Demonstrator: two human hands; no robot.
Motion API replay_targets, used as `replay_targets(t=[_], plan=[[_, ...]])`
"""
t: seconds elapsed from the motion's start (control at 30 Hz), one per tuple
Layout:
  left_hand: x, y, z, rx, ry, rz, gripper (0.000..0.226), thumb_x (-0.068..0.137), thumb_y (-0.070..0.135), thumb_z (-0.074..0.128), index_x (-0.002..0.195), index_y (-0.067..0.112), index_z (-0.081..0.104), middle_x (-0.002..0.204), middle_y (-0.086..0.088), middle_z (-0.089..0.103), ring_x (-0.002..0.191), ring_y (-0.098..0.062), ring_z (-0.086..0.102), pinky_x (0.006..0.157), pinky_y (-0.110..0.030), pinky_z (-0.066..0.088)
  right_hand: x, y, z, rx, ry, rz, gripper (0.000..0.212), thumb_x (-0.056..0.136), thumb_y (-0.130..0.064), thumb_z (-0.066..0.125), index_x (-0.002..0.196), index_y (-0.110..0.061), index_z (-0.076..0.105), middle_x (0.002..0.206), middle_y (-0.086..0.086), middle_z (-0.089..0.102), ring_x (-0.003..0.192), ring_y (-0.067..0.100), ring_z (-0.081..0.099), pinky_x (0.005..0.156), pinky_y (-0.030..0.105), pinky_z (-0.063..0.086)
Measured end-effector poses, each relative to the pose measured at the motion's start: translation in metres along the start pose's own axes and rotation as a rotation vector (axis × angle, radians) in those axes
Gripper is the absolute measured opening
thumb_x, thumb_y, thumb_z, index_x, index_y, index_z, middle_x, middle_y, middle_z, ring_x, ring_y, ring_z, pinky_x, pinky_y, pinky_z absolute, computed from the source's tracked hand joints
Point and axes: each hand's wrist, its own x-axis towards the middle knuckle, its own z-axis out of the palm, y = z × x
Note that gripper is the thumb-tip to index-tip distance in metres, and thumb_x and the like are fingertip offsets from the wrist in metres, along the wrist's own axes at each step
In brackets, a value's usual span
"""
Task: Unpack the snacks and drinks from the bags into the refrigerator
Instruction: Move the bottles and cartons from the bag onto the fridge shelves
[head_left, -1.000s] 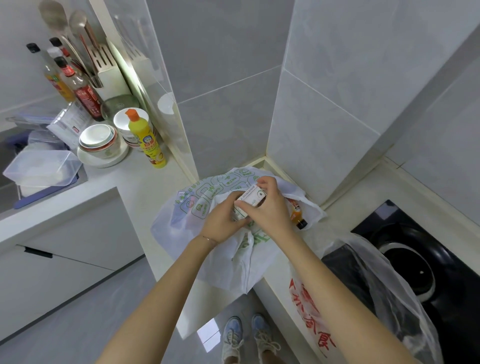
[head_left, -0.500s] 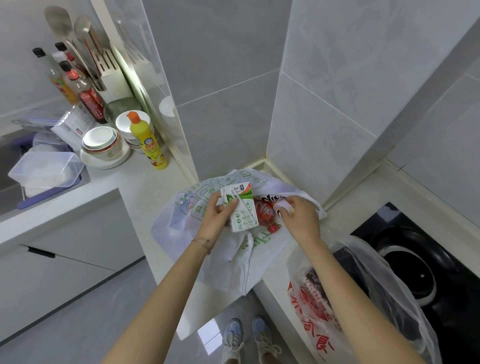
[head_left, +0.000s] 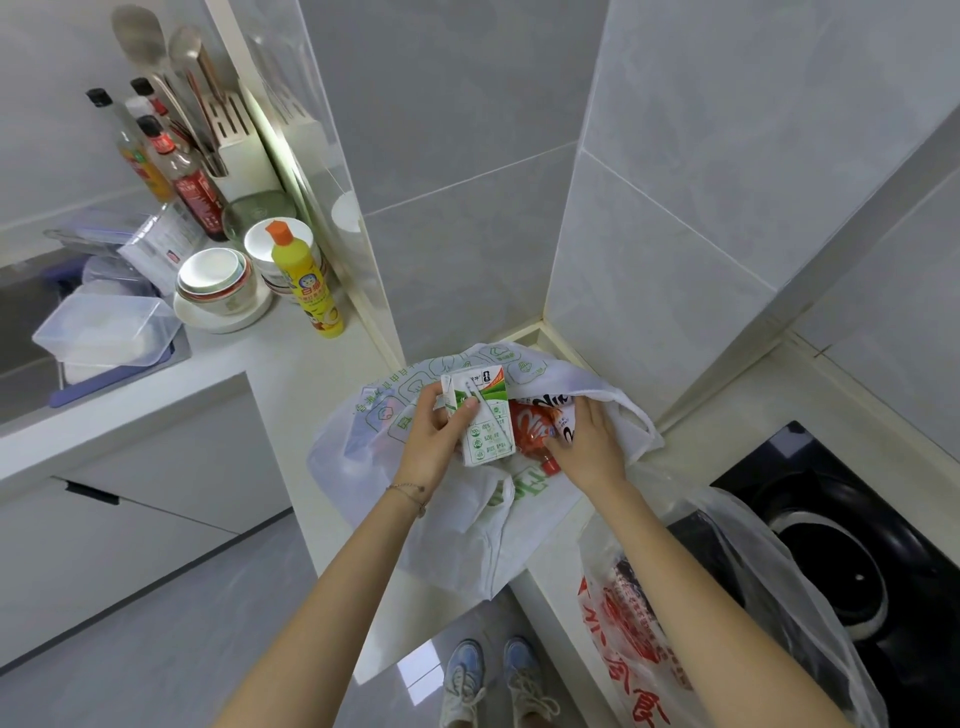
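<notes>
A white bag with green print (head_left: 374, 447) lies open on the counter corner. My left hand (head_left: 434, 441) grips two white-and-green drink cartons (head_left: 480, 415) just above the bag's mouth. My right hand (head_left: 587, 447) reaches into the bag beside them, fingers on a red snack packet (head_left: 530, 428) and a white packet with black letters (head_left: 550, 402); whether it grips them is unclear. A second, clear bag with red characters (head_left: 639, 639) stands at the lower right, next to my right forearm.
A black hob with a burner (head_left: 841, 561) sits at the right. A yellow bottle (head_left: 306, 280), stacked bowls (head_left: 218, 283), sauce bottles (head_left: 182, 166), a knife block (head_left: 234, 135) and a clear plastic box (head_left: 104, 327) crowd the left counter. Tiled walls close the corner.
My right hand let go of the carton, leaving the cartons in my left hand, and moved right into the bag onto the red packet. The cartons rose slightly and now stand upright.
</notes>
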Motion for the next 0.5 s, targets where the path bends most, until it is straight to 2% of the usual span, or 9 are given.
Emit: replay_targets(t=[0.17,0.27,0.4,0.5], plan=[[0.01,0.004,0.005,-0.034,0.009,-0.016,0.021,0.097,0.022,0.055,0.115,0.015,0.047,0.1,-0.001,0.07,0.085,-0.008,0.071,0.066,-0.019,0.054,0.008,0.001,0.0,-0.067,0.045,-0.054,0.081,0.088,-0.03,0.066,0.15,-0.006,0.02,0.156,0.015,0.022,0.146,0.03,0.014,0.119,0.04,0.017],[0.02,0.006,0.012,-0.042,-0.003,-0.051,0.014,0.098,0.025,0.053,0.109,0.021,0.046,0.101,-0.001,0.069,0.09,-0.015,0.069,0.069,-0.021,0.055,0.015,0.007,-0.002,-0.116,-0.001,-0.054,0.085,0.086,-0.036,0.068,0.151,-0.009,0.019,0.157,0.013,0.02,0.146,0.029,0.012,0.119,0.039,0.016],[0.029,0.008,0.02,-0.035,-0.023,-0.033,0.019,0.098,0.024,0.053,0.114,0.017,0.044,0.109,-0.008,0.068,0.091,-0.014,0.068,0.068,-0.019,0.055,0.023,0.01,-0.005,-0.111,-0.039,-0.065,0.091,0.083,-0.036,0.072,0.152,-0.01,0.017,0.159,0.01,0.018,0.147,0.028,0.011,0.119,0.038,0.015],[0.032,0.009,0.023,-0.038,-0.028,-0.039,0.018,0.099,0.024,0.052,0.113,0.017,0.043,0.11,-0.009,0.066,0.09,-0.013,0.068,0.066,-0.018,0.054,0.025,0.007,-0.007,-0.18,-0.034,-0.033,0.088,0.084,-0.036,0.07,0.151,-0.011,0.019,0.156,0.012,0.021,0.145,0.03,0.014,0.118,0.039,0.015]])
